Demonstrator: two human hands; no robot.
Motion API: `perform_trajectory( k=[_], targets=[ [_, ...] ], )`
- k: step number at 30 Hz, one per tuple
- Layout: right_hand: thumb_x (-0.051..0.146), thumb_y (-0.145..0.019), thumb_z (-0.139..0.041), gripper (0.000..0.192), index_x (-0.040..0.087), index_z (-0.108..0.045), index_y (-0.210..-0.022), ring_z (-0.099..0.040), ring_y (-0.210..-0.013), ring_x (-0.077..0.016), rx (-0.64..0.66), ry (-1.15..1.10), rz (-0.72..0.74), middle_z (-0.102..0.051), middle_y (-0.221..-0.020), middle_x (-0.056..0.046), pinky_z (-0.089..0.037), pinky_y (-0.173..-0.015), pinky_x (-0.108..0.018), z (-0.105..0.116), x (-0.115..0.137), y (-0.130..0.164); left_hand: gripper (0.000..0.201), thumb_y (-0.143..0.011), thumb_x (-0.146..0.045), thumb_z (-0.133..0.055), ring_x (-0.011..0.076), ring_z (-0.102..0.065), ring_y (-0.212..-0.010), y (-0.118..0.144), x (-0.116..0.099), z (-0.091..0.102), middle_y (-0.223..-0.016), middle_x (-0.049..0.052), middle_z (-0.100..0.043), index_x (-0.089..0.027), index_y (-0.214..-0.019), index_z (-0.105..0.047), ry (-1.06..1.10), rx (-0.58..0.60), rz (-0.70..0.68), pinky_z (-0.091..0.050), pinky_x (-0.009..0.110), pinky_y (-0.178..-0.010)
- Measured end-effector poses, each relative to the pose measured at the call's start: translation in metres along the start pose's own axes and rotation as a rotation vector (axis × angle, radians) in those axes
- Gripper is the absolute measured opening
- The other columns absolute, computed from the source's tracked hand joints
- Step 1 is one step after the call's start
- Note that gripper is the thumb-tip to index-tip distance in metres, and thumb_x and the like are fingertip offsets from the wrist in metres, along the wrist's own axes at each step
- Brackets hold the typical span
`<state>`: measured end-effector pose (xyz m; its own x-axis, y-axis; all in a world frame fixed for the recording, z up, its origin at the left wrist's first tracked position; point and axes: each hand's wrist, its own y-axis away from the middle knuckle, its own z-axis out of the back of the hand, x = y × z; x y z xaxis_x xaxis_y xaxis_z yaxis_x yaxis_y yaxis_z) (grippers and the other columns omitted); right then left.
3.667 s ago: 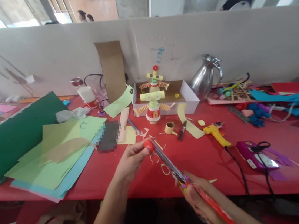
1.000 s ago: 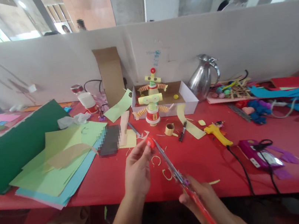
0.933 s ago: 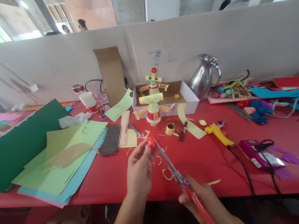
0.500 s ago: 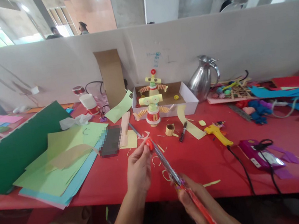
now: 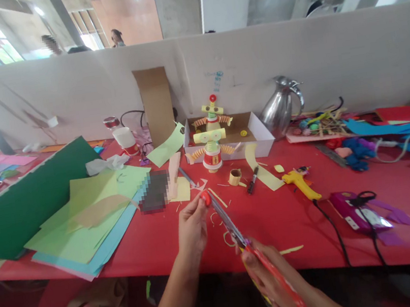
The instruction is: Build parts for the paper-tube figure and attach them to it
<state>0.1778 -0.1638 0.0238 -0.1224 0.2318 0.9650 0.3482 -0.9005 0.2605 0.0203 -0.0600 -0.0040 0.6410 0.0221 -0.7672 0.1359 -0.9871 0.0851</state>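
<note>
My left hand [image 5: 192, 227] pinches a small red bottle cap [image 5: 206, 198] above the middle of the table. In my right hand [image 5: 267, 275] is a pair of scissors [image 5: 227, 218] with long silver blades and a red-wrapped handle. The blade tips meet the cap's right edge; whether they cut into it I cannot tell. Beyond my hands stands a paper robot figure [image 5: 212, 158] with a yellow tube head and pleated arms. Behind it, a similar figure [image 5: 212, 120] topped with a red piece is by a shallow white box [image 5: 258, 149].
Paper sheets [image 5: 95, 221] lie left, before a green board [image 5: 50, 197]. A brown paper ring [image 5: 234, 176], a marker [image 5: 253, 181] and a yellow glue gun [image 5: 302, 185] lie to the right. A metal jug [image 5: 278, 104] stands behind. A cable runs over the purple box [image 5: 356, 213].
The view has shifted slightly, so the table appears a little further right. The scissor handles look wider apart, with a yellow part showing below my right hand. Both hands keep their hold.
</note>
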Motion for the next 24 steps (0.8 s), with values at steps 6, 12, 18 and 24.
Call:
perform_trajectory(
  k=[6, 12, 18, 24],
  targets=[
    [0.069, -0.087, -0.053, 0.046, 0.024, -0.039, -0.082, -0.023, -0.037, -0.0045, 0.041, 0.055, -0.123, -0.028, -0.055, 0.011, -0.020, -0.033, -0.017, 0.017, 0.007, 0.003, 0.034, -0.056, -0.031, -0.091, 0.0122, -0.065, -0.072, -0.011, -0.004, 0.014, -0.077, 0.005, -0.075, -0.016, -0.084, -0.080, -0.046, 0.004, 0.018, -0.049, 0.024, -0.076],
    [0.069, -0.083, -0.057, 0.047, 0.023, -0.046, -0.084, -0.028, -0.038, -0.0062, -0.009, 0.174, -0.100, -0.031, -0.053, 0.011, -0.021, -0.035, -0.019, 0.031, 0.011, -0.001, 0.031, -0.058, -0.027, -0.090, 0.0139, -0.067, -0.074, -0.014, -0.013, 0.013, -0.081, 0.006, -0.076, -0.016, -0.085, -0.080, -0.051, 0.087, 0.024, -0.050, 0.026, -0.077],
    [0.075, -0.082, -0.051, 0.056, 0.020, -0.054, -0.092, -0.030, -0.048, -0.0094, -0.141, 0.312, 0.117, -0.034, -0.055, 0.008, -0.023, -0.047, -0.024, 0.014, -0.005, -0.012, 0.029, -0.067, -0.023, -0.085, 0.0140, -0.070, -0.089, 0.001, -0.007, -0.002, -0.097, 0.005, -0.077, -0.020, -0.095, -0.077, 0.090, 0.016, 0.100, -0.051, 0.027, -0.090],
    [0.080, -0.086, -0.035, 0.062, 0.021, -0.051, -0.096, -0.026, -0.046, -0.0088, -0.091, 0.139, 0.125, -0.026, -0.057, 0.008, -0.021, -0.041, -0.022, 0.000, -0.008, -0.008, 0.032, -0.065, -0.021, -0.086, 0.0121, -0.069, -0.085, 0.002, -0.003, -0.001, -0.095, 0.004, -0.077, -0.019, -0.096, -0.078, 0.050, 0.028, 0.072, -0.050, 0.023, -0.087]
  ],
)
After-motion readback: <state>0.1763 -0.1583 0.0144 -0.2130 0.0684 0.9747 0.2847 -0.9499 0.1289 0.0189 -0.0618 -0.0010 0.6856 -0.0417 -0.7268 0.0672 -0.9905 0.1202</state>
